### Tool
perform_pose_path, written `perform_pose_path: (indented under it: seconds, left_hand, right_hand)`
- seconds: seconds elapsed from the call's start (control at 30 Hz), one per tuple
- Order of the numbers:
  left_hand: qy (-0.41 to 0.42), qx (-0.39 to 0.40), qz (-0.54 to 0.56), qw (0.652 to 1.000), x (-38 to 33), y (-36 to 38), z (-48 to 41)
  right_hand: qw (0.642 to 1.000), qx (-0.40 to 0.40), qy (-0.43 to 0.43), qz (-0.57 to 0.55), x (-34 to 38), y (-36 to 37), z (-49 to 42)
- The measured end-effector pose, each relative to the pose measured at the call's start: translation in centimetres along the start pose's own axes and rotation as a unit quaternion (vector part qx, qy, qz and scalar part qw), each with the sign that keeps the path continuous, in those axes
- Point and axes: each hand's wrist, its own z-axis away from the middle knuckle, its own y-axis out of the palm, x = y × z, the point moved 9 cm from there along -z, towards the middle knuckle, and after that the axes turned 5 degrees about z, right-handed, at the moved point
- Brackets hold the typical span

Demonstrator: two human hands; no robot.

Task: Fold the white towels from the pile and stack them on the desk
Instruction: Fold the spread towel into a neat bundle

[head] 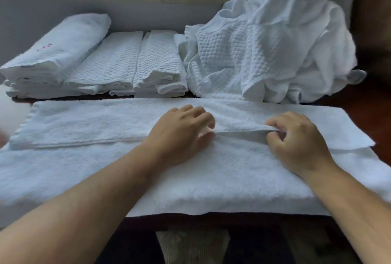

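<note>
Both our forearms are reaching in from the near edge, and our left hand and right hand are working close together on the terry towel that is lying spread across the dark wooden desk. Our right hand is pinching the raised hem of the folded-over layer between thumb and curled fingers, and our left hand is curling its fingers onto the same hem just beside it, though we cannot tell whether its thumb is getting under the cloth. Between the two hands the hem is lifting into a small ridge, while to the left it is lying flat as a long seam

To do this fold well, we judge that we should be keeping both pinches on one layer only, sliding the hands apart along the hem so the edge is pulled straight, then carrying it over evenly so the corners are meeting. A one-sided pull is likely to skew the right-hand corner, which is already sitting slightly off the layer below. Smoothing outward from the middle should be pressing out trapped bulges

Beyond the towel, the folded towels are standing in low stacks along the back left of the desk, near the wall, and the unfolded pile is heaped at the back right, its lower edge touching the far edge of our towel. Much of the task seems to be remaining, judging by that heap
</note>
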Motion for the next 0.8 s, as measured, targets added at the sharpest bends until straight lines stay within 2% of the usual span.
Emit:
perform_pose_path:
  seconds: [0.1, 0.23, 0.33, 0.4, 0.5, 0.57, 0.7, 0.8]
  left_hand:
    - [-0.031, 0.041, -0.028, 0.998, -0.2, 0.7, -1.2]
    - [0.0, -0.009, -0.084, 0.996, -3.0, 0.1, -3.1]
    - [0.008, -0.046, -0.072, 0.996, -3.4, 0.2, -2.5]
    - [0.017, -0.061, -0.026, 0.998, -3.1, 0.4, -1.6]
    - [0.058, -0.069, 0.014, 0.996, -3.3, 0.2, -0.9]
    - [0.094, -0.069, 0.02, 0.993, -4.1, 0.0, -0.8]
    - [0.123, -0.052, 0.036, 0.99, -4.7, -0.2, -0.6]
    - [0.118, -0.033, 0.043, 0.992, -4.6, -0.1, -0.4]
  right_hand:
    - [1.0, 0.011, -0.009, -0.005, 0.2, 0.1, -0.1]
    - [0.999, -0.02, -0.032, -0.021, 0.7, -0.8, 0.1]
    - [0.999, -0.025, -0.044, -0.001, 0.4, -1.4, 0.6]
    - [0.999, 0.015, -0.001, 0.042, -1.7, -1.2, 0.8]
    - [0.978, 0.13, 0.13, 0.101, -7.1, -0.5, 1.5]
    - [0.966, 0.174, 0.172, 0.079, -9.3, -0.2, 1.9]
    - [0.97, 0.201, 0.14, 0.008, -9.9, -0.3, 1.6]
    - [0.961, 0.254, 0.081, 0.071, -10.2, 0.0, 1.9]
